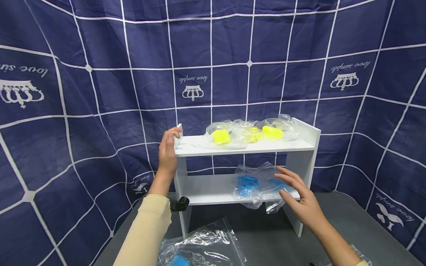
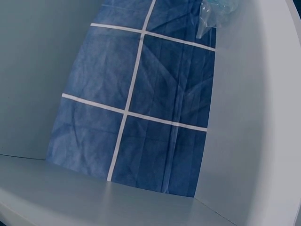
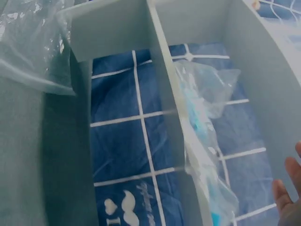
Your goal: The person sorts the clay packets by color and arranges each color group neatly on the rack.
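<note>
My left hand (image 1: 168,151) is at the upper left of a white two-tier shelf (image 1: 246,148), its bent fingers over the edge of the left side panel. No part of this hand shows in the left wrist view. In front of the lower tier is my right hand (image 1: 301,195), fingers spread and thumb apart, with nothing held. Beside it, clear plastic bags with blue contents (image 1: 247,186) lie on the lower tier, their ends drooping over the front edge. In the right wrist view, fingertips (image 3: 294,174) show at the right edge.
Clear bags with yellow contents (image 1: 221,136) lie along the top tier. On the dark grey tabletop (image 1: 239,229), a large clear zip bag (image 1: 213,244) with something blue sits at the front left. A blue checked curtain (image 1: 229,48) hangs behind the shelf and at both sides.
</note>
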Action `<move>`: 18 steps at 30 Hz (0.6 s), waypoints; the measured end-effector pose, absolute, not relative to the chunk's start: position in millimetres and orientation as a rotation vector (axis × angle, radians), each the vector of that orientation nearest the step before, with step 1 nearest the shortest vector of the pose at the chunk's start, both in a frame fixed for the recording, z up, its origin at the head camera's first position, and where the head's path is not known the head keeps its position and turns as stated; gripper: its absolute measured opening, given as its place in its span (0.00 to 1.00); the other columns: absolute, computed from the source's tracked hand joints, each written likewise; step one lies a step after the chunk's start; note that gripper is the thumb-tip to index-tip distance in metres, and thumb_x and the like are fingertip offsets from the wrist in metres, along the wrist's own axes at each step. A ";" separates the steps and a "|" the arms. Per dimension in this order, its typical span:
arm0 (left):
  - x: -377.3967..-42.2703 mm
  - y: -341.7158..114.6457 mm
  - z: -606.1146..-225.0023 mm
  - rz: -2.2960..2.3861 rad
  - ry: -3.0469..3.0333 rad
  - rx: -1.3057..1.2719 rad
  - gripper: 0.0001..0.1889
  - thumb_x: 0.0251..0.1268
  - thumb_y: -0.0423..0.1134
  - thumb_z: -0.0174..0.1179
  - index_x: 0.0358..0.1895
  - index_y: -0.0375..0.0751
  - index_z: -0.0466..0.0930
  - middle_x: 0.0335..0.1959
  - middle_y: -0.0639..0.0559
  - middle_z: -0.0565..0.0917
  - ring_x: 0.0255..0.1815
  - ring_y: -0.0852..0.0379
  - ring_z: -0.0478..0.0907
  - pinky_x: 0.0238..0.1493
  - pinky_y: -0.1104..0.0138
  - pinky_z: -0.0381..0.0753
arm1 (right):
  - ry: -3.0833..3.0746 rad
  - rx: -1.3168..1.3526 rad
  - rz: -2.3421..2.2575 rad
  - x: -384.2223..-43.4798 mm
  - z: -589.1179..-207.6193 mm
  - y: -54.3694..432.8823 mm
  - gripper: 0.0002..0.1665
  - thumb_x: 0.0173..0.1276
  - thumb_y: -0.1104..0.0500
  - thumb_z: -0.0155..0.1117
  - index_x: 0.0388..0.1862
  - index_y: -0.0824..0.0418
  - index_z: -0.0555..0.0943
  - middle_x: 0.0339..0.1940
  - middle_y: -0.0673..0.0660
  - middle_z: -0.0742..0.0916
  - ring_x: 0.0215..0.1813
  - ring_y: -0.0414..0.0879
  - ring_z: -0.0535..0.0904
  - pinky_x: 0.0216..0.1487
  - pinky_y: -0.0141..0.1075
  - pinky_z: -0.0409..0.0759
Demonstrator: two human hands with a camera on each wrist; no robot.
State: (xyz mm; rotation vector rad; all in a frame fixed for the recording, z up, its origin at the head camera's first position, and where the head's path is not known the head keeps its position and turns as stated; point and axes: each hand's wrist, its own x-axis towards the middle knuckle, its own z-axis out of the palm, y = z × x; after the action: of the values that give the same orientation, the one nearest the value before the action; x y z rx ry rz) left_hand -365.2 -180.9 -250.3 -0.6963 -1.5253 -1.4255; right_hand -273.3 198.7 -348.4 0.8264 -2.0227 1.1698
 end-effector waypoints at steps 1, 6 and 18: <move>-365.0 -181.0 -250.6 -1.427 -1.523 -0.700 0.18 0.77 0.39 0.36 0.39 0.24 0.68 0.55 0.30 0.78 0.66 0.50 0.72 0.70 0.66 0.60 | -2.019 0.838 1.169 -270.1 -349.2 203.3 0.29 0.67 0.74 0.59 0.67 0.60 0.75 0.75 0.55 0.71 0.75 0.33 0.63 0.65 0.19 0.60; -364.8 -181.5 -251.6 -1.424 -1.513 -0.717 0.19 0.78 0.40 0.36 0.39 0.24 0.67 0.55 0.30 0.77 0.65 0.52 0.72 0.70 0.67 0.60 | -2.059 0.855 1.139 -258.9 -358.6 229.7 0.35 0.63 0.77 0.61 0.70 0.65 0.70 0.77 0.58 0.69 0.75 0.32 0.63 0.65 0.20 0.62; -366.9 -180.1 -250.5 -1.434 -1.501 -0.719 0.19 0.78 0.39 0.36 0.39 0.23 0.67 0.54 0.30 0.77 0.64 0.54 0.72 0.70 0.67 0.60 | -2.237 0.785 1.028 -237.9 -393.8 289.8 0.40 0.61 0.75 0.66 0.72 0.63 0.68 0.77 0.53 0.68 0.74 0.28 0.61 0.61 0.14 0.63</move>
State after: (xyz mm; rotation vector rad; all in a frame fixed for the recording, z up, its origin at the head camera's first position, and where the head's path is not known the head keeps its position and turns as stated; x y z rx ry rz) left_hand -366.9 -180.1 -250.5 -0.7190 -1.5006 -1.4338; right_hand -237.9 289.8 -393.8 0.7851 -2.2372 1.0282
